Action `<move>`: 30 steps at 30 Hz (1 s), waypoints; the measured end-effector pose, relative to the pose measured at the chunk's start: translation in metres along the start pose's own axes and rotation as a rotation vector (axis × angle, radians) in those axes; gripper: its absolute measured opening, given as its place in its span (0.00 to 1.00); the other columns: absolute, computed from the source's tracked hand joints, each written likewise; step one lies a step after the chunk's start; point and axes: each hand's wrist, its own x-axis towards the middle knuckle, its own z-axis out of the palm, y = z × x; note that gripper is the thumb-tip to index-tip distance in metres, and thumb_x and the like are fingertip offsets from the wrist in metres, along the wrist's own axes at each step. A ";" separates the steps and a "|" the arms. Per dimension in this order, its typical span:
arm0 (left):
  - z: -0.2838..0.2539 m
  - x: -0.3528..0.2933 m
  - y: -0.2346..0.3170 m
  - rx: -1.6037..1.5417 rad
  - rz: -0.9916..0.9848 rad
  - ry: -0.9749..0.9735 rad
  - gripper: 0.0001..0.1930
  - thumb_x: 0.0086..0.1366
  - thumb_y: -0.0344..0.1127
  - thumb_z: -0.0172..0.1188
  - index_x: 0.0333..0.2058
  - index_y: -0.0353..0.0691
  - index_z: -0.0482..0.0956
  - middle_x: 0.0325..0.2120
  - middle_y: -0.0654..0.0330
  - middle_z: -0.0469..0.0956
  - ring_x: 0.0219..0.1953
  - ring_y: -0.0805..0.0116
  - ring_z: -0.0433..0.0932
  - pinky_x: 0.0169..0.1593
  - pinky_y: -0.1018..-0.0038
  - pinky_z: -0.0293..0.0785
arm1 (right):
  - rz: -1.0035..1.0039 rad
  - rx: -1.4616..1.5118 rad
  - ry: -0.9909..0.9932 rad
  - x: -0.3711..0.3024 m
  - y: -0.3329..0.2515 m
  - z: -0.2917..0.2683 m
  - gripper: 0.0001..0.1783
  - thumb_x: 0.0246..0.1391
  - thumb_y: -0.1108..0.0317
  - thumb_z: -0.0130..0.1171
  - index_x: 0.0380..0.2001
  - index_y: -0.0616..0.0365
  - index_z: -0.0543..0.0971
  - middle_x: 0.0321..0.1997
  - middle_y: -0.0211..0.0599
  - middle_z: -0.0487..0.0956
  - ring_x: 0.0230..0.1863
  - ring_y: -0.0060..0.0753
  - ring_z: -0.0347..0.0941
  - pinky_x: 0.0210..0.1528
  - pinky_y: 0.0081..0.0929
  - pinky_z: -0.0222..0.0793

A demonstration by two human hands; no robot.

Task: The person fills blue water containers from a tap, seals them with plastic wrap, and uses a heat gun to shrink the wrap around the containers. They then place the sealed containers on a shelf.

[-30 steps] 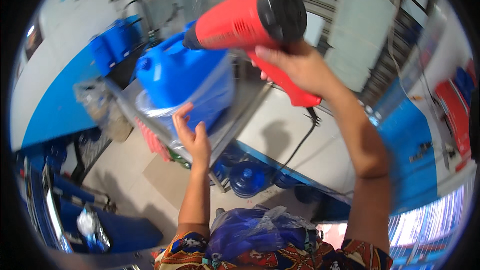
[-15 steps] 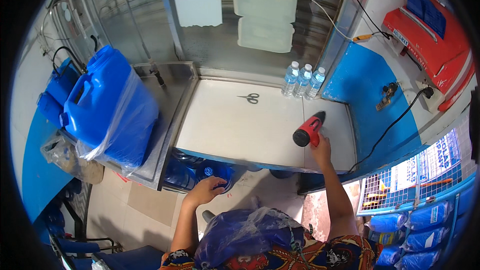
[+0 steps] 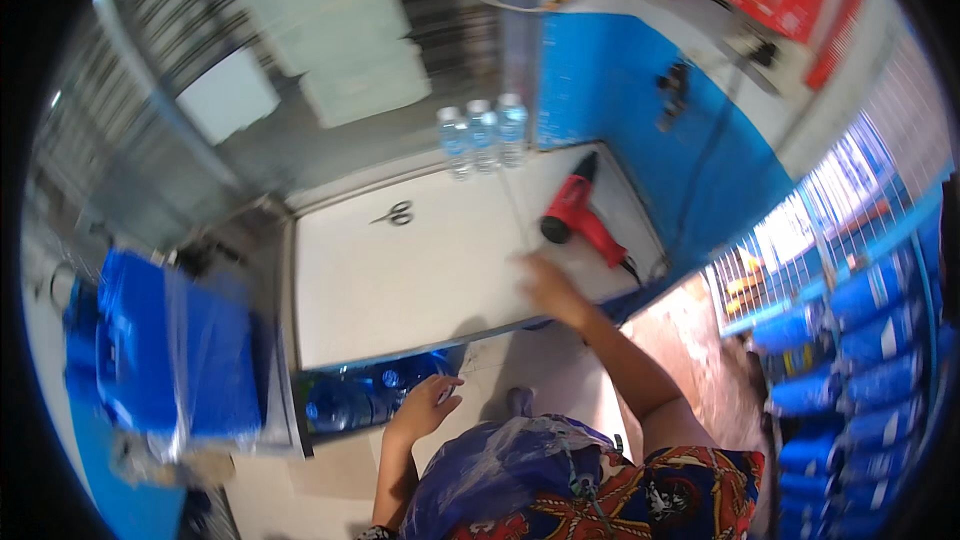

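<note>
A red heat gun [image 3: 570, 211] with a black nozzle lies on its side at the right end of the white counter [image 3: 400, 285]. Its handle points towards me, and a dark cord leaves the handle's end. Just left of that handle, over the counter's front part, is my right hand [image 3: 552, 288], blurred by motion, apart from the heat gun, its fingers reaching left with nothing visible in them. My left hand [image 3: 425, 408] hangs in front of the counter's edge, empty, thumb and fingers apart. Scissors [image 3: 398, 213] with dark handles lie on the counter's far left part.
Three small water bottles [image 3: 483, 138] stand at the counter's back. A large blue jug [image 3: 180, 350] in clear plastic stands at the left. Under the counter are blue water bottles [image 3: 345, 400]. Wrapped blue containers [image 3: 880, 335] fill a rack at the right.
My right hand has let go of the heat gun, which now lies on the counter, and has moved left of it. The whole view has turned to the right.
</note>
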 end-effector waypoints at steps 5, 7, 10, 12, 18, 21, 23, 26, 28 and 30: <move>0.003 0.035 0.002 0.037 0.101 -0.290 0.16 0.60 0.37 0.59 0.47 0.40 0.77 0.36 0.52 0.76 0.38 0.56 0.76 0.42 0.67 0.72 | 0.142 0.145 -0.545 -0.077 -0.068 0.013 0.29 0.51 0.57 0.61 0.56 0.55 0.72 0.50 0.49 0.77 0.51 0.48 0.73 0.55 0.40 0.67; 0.009 0.055 0.001 0.072 0.122 -0.430 0.17 0.60 0.37 0.59 0.47 0.39 0.77 0.38 0.51 0.77 0.39 0.55 0.76 0.44 0.67 0.72 | 0.207 0.033 -0.357 -0.115 -0.062 0.018 0.31 0.48 0.57 0.63 0.56 0.52 0.72 0.47 0.48 0.78 0.47 0.50 0.75 0.51 0.43 0.71; 0.029 0.087 0.007 0.123 0.243 -0.600 0.17 0.59 0.38 0.58 0.47 0.39 0.77 0.40 0.50 0.77 0.42 0.53 0.76 0.47 0.65 0.72 | 0.374 -0.161 -0.151 -0.181 -0.043 0.005 0.29 0.49 0.56 0.62 0.55 0.52 0.73 0.44 0.47 0.79 0.46 0.50 0.76 0.49 0.44 0.71; 0.048 0.106 0.019 0.150 0.275 -0.703 0.17 0.59 0.37 0.58 0.46 0.39 0.77 0.41 0.50 0.77 0.44 0.52 0.75 0.48 0.64 0.71 | 0.667 -0.159 -0.199 -0.226 -0.041 -0.016 0.29 0.51 0.56 0.58 0.56 0.51 0.72 0.48 0.48 0.77 0.49 0.51 0.74 0.52 0.43 0.69; 0.130 0.152 0.097 0.255 0.580 -0.909 0.17 0.59 0.38 0.58 0.46 0.40 0.77 0.42 0.48 0.76 0.47 0.49 0.74 0.51 0.61 0.69 | 1.185 -0.054 -0.011 -0.353 -0.047 -0.049 0.29 0.51 0.55 0.59 0.56 0.51 0.72 0.50 0.50 0.77 0.52 0.51 0.73 0.53 0.43 0.68; 0.182 0.162 0.142 0.302 0.647 -1.035 0.17 0.59 0.39 0.59 0.46 0.41 0.77 0.43 0.48 0.76 0.47 0.48 0.74 0.51 0.60 0.70 | 1.244 -0.042 0.176 -0.412 -0.030 -0.048 0.30 0.49 0.55 0.63 0.55 0.54 0.72 0.49 0.51 0.78 0.50 0.51 0.74 0.51 0.43 0.69; 0.222 0.165 0.170 0.314 0.748 -1.076 0.17 0.59 0.39 0.59 0.47 0.41 0.77 0.43 0.47 0.76 0.47 0.47 0.74 0.50 0.60 0.70 | 1.324 -0.026 0.239 -0.446 -0.015 -0.056 0.31 0.49 0.55 0.64 0.54 0.57 0.72 0.47 0.52 0.78 0.50 0.51 0.74 0.51 0.44 0.69; 0.291 0.173 0.213 0.387 0.815 -1.160 0.17 0.59 0.39 0.59 0.47 0.41 0.77 0.43 0.46 0.76 0.46 0.46 0.75 0.51 0.59 0.71 | 1.337 0.008 0.196 -0.492 0.007 -0.082 0.31 0.50 0.54 0.61 0.55 0.57 0.72 0.51 0.54 0.76 0.53 0.53 0.72 0.55 0.43 0.67; 0.342 0.179 0.255 0.438 0.943 -1.185 0.17 0.60 0.39 0.59 0.47 0.41 0.77 0.43 0.46 0.76 0.46 0.45 0.74 0.51 0.59 0.71 | 1.322 0.002 0.307 -0.526 0.016 -0.106 0.31 0.49 0.53 0.61 0.55 0.55 0.72 0.49 0.55 0.76 0.51 0.53 0.72 0.54 0.44 0.67; 0.390 0.177 0.298 0.452 1.003 -1.205 0.17 0.60 0.40 0.58 0.47 0.41 0.77 0.43 0.46 0.76 0.47 0.46 0.74 0.52 0.59 0.70 | 1.337 -0.016 0.327 -0.562 0.024 -0.133 0.31 0.49 0.52 0.62 0.55 0.54 0.73 0.48 0.55 0.77 0.51 0.53 0.73 0.53 0.44 0.68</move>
